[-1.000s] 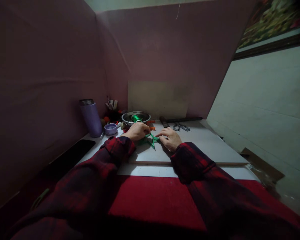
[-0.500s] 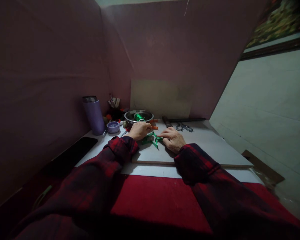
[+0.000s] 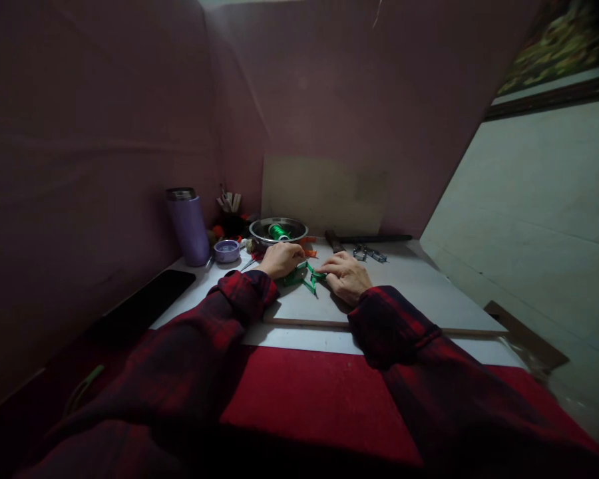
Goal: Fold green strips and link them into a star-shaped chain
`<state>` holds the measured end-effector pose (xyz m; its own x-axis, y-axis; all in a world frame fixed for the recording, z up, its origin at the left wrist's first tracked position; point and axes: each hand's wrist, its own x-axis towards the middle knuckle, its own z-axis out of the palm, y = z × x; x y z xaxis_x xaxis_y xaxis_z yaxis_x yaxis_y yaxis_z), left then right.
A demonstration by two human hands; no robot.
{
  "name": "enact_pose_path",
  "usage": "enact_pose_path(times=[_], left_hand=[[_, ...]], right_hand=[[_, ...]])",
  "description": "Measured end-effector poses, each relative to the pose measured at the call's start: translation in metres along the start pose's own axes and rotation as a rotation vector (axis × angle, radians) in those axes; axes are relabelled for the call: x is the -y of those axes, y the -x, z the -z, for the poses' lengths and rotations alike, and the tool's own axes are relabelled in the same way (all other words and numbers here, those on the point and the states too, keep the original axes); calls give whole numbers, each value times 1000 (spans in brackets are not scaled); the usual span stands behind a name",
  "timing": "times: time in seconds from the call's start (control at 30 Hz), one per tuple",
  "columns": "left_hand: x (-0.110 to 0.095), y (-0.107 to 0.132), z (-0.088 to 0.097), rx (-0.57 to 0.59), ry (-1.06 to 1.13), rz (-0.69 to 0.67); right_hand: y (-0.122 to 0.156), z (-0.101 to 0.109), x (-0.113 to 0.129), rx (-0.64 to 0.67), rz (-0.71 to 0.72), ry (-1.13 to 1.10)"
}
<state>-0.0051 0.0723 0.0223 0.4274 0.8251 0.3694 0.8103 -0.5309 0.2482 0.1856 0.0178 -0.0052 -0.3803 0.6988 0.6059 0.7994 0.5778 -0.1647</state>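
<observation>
Green star-shaped piece, lying on the left part of the white board, right between the two hands! On my feed the left hand is at its upper left side, thumb and forefinger drawn close together; whether they pinch anything, I can't tell from out here. Across from it comes the right hand, fingers bent down at the star's right-hand point, and whether they clamp it or merely rest there, I can't tell either.

Just behind the left hand I've got a metal bowl with a green spool lying in it, and orange pieces close by on the right. Farther right, a hammer lies along the back, small metal pieces in front of it. Over on the left, a purple tumbler stands next to a small purple dish. Nearer me, a dark flat slab lies beyond the left sleeve, and red cloth fills the foreground between the forearms.
</observation>
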Motion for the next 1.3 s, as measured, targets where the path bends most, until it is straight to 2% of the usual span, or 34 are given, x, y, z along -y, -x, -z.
enact_pose_path(times=[0.47, 0.73, 1.3], left_hand=[[-4, -12, -6, -35, 89, 1], [-2, -16, -6, 64, 4, 62], [-8, -8, 14, 106, -123, -84]], right_hand=[[0, -1, 0, -2, 8, -20], [0, -1, -1, -3, 17, -30], [0, -2, -4, -4, 15, -42]])
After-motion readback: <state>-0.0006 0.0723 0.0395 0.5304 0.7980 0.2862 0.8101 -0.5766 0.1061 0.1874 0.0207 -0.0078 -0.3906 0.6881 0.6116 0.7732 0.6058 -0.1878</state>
